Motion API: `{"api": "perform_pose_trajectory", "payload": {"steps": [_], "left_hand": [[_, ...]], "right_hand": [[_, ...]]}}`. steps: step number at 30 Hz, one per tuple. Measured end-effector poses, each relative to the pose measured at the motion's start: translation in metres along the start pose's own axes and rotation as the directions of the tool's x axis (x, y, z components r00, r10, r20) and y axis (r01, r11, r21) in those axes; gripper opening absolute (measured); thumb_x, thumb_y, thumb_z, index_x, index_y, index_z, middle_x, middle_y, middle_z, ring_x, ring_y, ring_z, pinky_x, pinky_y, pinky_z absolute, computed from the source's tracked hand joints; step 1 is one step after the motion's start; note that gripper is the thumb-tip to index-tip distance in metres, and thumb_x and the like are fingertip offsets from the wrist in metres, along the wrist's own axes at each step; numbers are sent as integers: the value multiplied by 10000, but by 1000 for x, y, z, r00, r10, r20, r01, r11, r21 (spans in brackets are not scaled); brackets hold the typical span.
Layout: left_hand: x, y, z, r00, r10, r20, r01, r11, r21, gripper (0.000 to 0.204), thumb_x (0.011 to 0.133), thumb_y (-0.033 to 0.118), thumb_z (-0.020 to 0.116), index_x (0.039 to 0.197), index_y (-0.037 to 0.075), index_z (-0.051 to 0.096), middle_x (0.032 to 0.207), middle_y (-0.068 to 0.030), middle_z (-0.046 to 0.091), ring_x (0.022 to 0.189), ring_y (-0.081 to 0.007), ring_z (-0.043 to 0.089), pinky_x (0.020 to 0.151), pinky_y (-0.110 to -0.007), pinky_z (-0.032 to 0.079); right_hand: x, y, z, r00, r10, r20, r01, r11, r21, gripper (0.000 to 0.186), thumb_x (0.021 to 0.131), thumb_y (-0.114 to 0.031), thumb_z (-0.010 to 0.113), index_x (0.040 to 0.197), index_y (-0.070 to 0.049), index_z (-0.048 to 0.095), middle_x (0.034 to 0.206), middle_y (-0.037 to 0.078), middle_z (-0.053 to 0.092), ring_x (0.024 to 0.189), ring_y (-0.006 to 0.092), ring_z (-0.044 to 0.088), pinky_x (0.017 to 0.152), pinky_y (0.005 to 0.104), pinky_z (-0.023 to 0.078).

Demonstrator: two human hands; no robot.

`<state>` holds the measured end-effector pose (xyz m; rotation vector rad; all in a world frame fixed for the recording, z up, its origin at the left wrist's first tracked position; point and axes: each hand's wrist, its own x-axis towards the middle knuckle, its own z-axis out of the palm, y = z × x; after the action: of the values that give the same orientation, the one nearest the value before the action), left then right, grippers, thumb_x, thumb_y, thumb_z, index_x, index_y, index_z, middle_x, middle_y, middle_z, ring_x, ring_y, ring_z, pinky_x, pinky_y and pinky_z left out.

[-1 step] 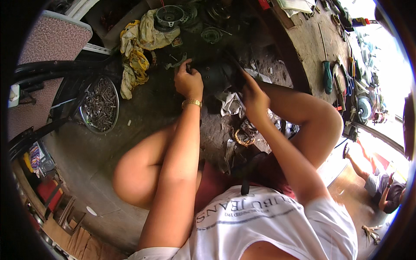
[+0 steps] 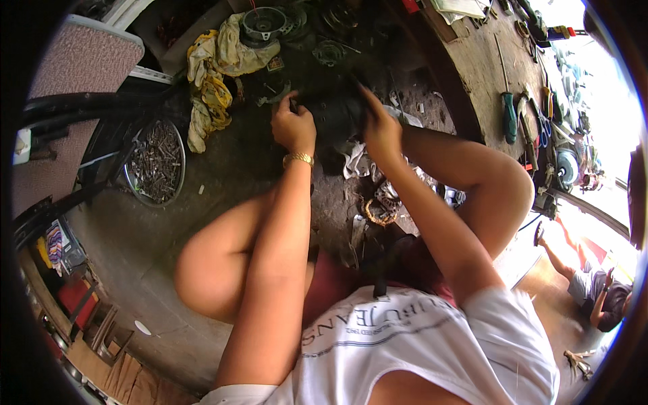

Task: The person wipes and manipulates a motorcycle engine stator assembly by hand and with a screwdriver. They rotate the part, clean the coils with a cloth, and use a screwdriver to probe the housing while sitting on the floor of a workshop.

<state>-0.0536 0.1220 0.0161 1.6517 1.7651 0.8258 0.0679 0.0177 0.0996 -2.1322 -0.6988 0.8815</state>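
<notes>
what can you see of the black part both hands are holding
The black part is a dark, bulky, rounded piece, probably metal or greasy plastic; its details are lost in shadow. It sits low over the dirty floor, gripped between the left hand and the right hand, with a white rag just beneath it.

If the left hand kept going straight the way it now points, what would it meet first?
The left hand points up the picture and already touches the dark machine part. Past its edge, probably the small metal bits on the floor, then the yellow and white rags; depth is unclear.
</notes>
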Motion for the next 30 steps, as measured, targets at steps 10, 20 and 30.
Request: {"api": "perform_pose_trajectory", "payload": {"steps": [10,20,30], "left_hand": [[8,-8,-3,997,-82,-4,82,997,10,218,798,158,570,949,216,716,942,-129,687,856,-337,651,720,-422,506],[17,-14,-5,993,-118,-25,118,993,26,238,800,146,555,959,209,721,980,-113,693,878,-321,657,723,-414,511],[24,-13,-4,986,-168,-23,168,985,22,236,773,115,568,941,189,716,975,-111,685,904,-319,646,742,-428,511]], "right_hand": [[-70,11,-42,987,-157,-26,152,979,-137,498,860,64,447,1303,-145,535,1080,241,613,1039,350,605,882,412,452],[-92,-6,-67,906,-422,41,416,867,-274,518,842,100,460,1300,-131,536,1108,224,629,1084,329,609,910,394,464],[-63,-4,-39,960,-279,8,279,956,-91,517,848,110,452,1294,-135,544,1120,211,637,1076,331,613,909,377,465]]}}
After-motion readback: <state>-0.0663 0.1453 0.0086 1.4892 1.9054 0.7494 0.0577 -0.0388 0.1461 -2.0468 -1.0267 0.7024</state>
